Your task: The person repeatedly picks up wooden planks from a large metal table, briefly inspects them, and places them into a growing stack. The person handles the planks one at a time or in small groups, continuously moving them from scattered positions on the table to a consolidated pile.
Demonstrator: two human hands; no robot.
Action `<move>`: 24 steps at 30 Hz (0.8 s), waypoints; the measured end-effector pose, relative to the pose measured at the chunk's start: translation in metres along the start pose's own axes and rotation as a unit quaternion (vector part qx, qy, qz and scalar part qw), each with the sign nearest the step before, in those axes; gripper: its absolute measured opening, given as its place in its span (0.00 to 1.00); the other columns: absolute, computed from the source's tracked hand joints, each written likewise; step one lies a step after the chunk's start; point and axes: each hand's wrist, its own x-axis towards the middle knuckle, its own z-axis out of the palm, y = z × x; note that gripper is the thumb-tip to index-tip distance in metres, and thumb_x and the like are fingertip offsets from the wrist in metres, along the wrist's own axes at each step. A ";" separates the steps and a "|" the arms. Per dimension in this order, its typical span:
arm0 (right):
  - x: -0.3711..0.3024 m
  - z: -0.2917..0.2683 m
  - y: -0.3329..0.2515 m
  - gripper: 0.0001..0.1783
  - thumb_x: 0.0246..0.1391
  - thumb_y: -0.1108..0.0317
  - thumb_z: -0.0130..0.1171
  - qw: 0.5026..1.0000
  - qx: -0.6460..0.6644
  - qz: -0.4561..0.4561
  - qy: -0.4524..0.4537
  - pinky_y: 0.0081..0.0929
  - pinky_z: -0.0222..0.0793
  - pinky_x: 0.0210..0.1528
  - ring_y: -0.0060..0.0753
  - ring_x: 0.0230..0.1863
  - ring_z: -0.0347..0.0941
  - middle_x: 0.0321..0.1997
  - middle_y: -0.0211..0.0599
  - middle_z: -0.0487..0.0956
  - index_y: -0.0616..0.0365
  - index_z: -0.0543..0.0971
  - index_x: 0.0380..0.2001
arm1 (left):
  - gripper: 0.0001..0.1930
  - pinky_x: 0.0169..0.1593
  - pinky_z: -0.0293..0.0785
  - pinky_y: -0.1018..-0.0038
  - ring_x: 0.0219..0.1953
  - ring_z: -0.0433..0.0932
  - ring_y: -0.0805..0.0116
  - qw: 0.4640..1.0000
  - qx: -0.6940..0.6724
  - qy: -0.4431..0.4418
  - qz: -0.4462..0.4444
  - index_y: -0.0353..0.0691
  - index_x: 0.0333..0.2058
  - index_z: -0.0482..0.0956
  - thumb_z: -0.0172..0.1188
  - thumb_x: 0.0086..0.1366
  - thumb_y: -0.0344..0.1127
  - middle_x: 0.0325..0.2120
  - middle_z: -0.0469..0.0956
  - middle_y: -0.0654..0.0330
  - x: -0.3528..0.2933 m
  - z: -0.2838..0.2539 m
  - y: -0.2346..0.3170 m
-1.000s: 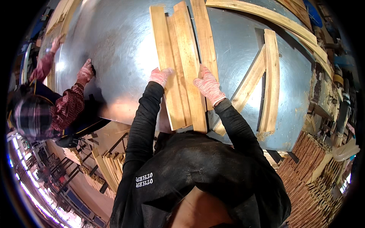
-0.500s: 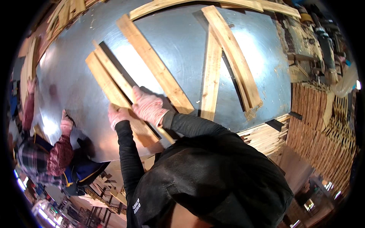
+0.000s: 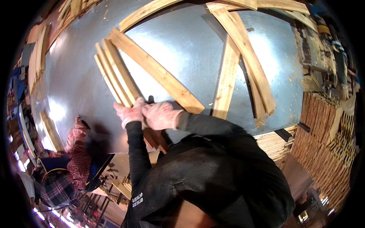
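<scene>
Three narrow wooden boards [image 3: 121, 72] lie side by side on the metal tabletop [image 3: 178, 49], seemingly turned on their edges. My left hand [image 3: 129, 113], in a pale pinkish work glove, is closed around the left side of this bunch. On the other side, my gloved right hand [image 3: 161, 114] is closed over the right-hand board, close against the left hand. Both sets of fingertips are partly hidden by the wood. Just right of the bunch, a single flat board [image 3: 159, 74] lies slanted, its far end near the bunch's far ends.
Farther right are a flat board [image 3: 226, 81] and crossed boards [image 3: 249, 57]. Long boards [image 3: 150, 12] line the far edge. Tall stacks of boards [image 3: 319, 133] stand at the right. A co-worker's gloved hand [image 3: 77, 133] is over the table at the left, near another board [image 3: 51, 131].
The boards under my hands have turned from lying flat onto their edges and come together in a bunch. My hands have drawn close together. The co-worker's other hand has left view.
</scene>
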 end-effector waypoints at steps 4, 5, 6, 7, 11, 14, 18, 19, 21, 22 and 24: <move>-0.026 -0.025 0.039 0.54 0.50 0.40 0.58 0.938 -0.128 0.138 0.291 0.50 0.38 0.74 0.57 0.73 0.47 0.71 0.58 0.54 0.61 0.50 0.70 | 0.57 0.61 0.66 0.57 0.59 0.71 0.46 0.998 0.056 -0.037 -0.021 0.39 0.70 0.36 0.66 0.51 0.50 0.60 0.66 0.40 0.008 -0.016 -0.009; -0.028 -0.025 0.052 0.54 0.49 0.43 0.60 0.936 -0.171 0.204 0.231 0.49 0.44 0.72 0.56 0.70 0.53 0.70 0.57 0.56 0.62 0.50 0.69 | 0.57 0.61 0.65 0.58 0.59 0.71 0.46 0.996 0.063 -0.058 -0.037 0.40 0.70 0.36 0.66 0.51 0.50 0.61 0.66 0.40 0.012 -0.022 -0.003; -0.031 -0.021 0.058 0.53 0.48 0.44 0.61 0.950 -0.111 0.192 0.218 0.50 0.48 0.70 0.56 0.68 0.55 0.68 0.58 0.58 0.63 0.52 0.68 | 0.56 0.61 0.65 0.60 0.59 0.70 0.45 0.998 0.034 -0.038 -0.019 0.39 0.70 0.37 0.66 0.52 0.50 0.60 0.66 0.39 0.016 -0.020 -0.018; -0.030 -0.018 0.064 0.51 0.48 0.46 0.63 0.959 -0.055 0.183 0.210 0.50 0.51 0.69 0.55 0.66 0.57 0.67 0.58 0.60 0.64 0.54 0.67 | 0.55 0.61 0.65 0.61 0.59 0.70 0.45 1.000 0.004 -0.019 0.007 0.39 0.70 0.38 0.65 0.52 0.50 0.60 0.66 0.38 0.023 -0.020 -0.034; -0.002 -0.007 0.005 0.36 0.52 0.50 0.57 0.986 0.033 0.137 0.094 0.37 0.65 0.61 0.48 0.56 0.70 0.55 0.52 0.73 0.62 0.66 0.59 | 0.56 0.65 0.60 0.62 0.66 0.59 0.43 0.984 -0.162 -0.015 0.069 0.35 0.70 0.39 0.64 0.55 0.58 0.65 0.55 0.34 0.033 -0.007 -0.082; 0.020 0.017 0.002 0.28 0.55 0.51 0.52 1.000 0.018 -0.014 -0.007 0.32 0.68 0.59 0.42 0.52 0.74 0.53 0.47 0.75 0.60 0.72 0.52 | 0.60 0.64 0.61 0.54 0.65 0.60 0.41 0.998 0.070 -0.009 0.000 0.39 0.70 0.35 0.66 0.51 0.59 0.64 0.56 0.35 -0.004 -0.013 -0.014; -0.069 -0.077 0.125 0.39 0.48 0.43 0.62 0.844 -0.255 0.191 0.431 0.41 0.65 0.60 0.50 0.57 0.68 0.55 0.52 0.73 0.64 0.71 0.54 | 0.55 0.60 0.65 0.53 0.59 0.68 0.40 0.997 0.056 0.048 -0.022 0.46 0.70 0.40 0.66 0.51 0.50 0.60 0.63 0.39 0.005 -0.020 -0.052; -0.103 -0.094 0.181 0.47 0.44 0.41 0.66 0.778 -0.338 0.257 0.462 0.43 0.65 0.60 0.55 0.61 0.65 0.58 0.57 0.69 0.66 0.67 0.58 | 0.54 0.60 0.66 0.53 0.58 0.69 0.40 0.996 0.062 0.071 -0.003 0.47 0.70 0.42 0.66 0.51 0.49 0.60 0.63 0.39 0.006 -0.024 -0.060; -0.184 -0.171 0.186 0.57 0.39 0.45 0.72 0.824 -0.168 0.455 0.292 0.45 0.66 0.58 0.59 0.58 0.66 0.57 0.57 0.67 0.62 0.56 0.65 | 0.53 0.59 0.68 0.54 0.58 0.69 0.41 0.997 0.070 0.041 -0.012 0.46 0.70 0.43 0.66 0.51 0.49 0.58 0.65 0.39 0.024 -0.038 -0.076; -0.202 -0.163 0.203 0.59 0.38 0.48 0.73 0.822 -0.151 0.479 0.268 0.45 0.66 0.58 0.60 0.57 0.66 0.56 0.56 0.68 0.60 0.51 0.67 | 0.53 0.57 0.69 0.55 0.56 0.70 0.42 0.996 0.055 0.070 0.007 0.45 0.69 0.43 0.67 0.50 0.48 0.57 0.66 0.40 0.045 -0.030 -0.109; -0.220 -0.167 0.198 0.62 0.40 0.57 0.72 0.855 -0.095 0.469 0.201 0.46 0.68 0.56 0.60 0.55 0.69 0.56 0.56 0.68 0.54 0.42 0.70 | 0.53 0.59 0.67 0.54 0.58 0.68 0.41 0.981 0.143 0.125 0.030 0.42 0.69 0.45 0.68 0.49 0.46 0.56 0.67 0.39 0.041 -0.039 -0.083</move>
